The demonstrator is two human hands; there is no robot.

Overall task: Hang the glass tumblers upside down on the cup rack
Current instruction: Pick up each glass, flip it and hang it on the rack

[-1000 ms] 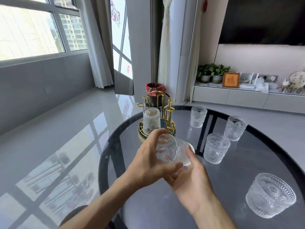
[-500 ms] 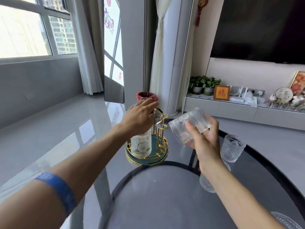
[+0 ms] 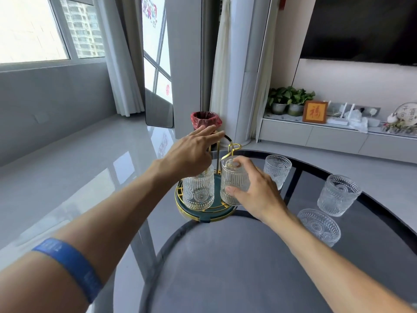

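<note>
Glass tumbler (image 3: 234, 184) sits inverted on the gold cup rack (image 3: 204, 211), centre frame, right hand (image 3: 259, 195) grip wrapped around it. Left hand (image 3: 191, 154) rests open-fingered atop a second hung tumbler (image 3: 198, 193).

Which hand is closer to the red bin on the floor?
Left. The left hand reaches over the top of the gold cup rack, its fingertips appearing just below the red bin. The right hand is lower, holding an upside-down tumbler on the rack.
</note>
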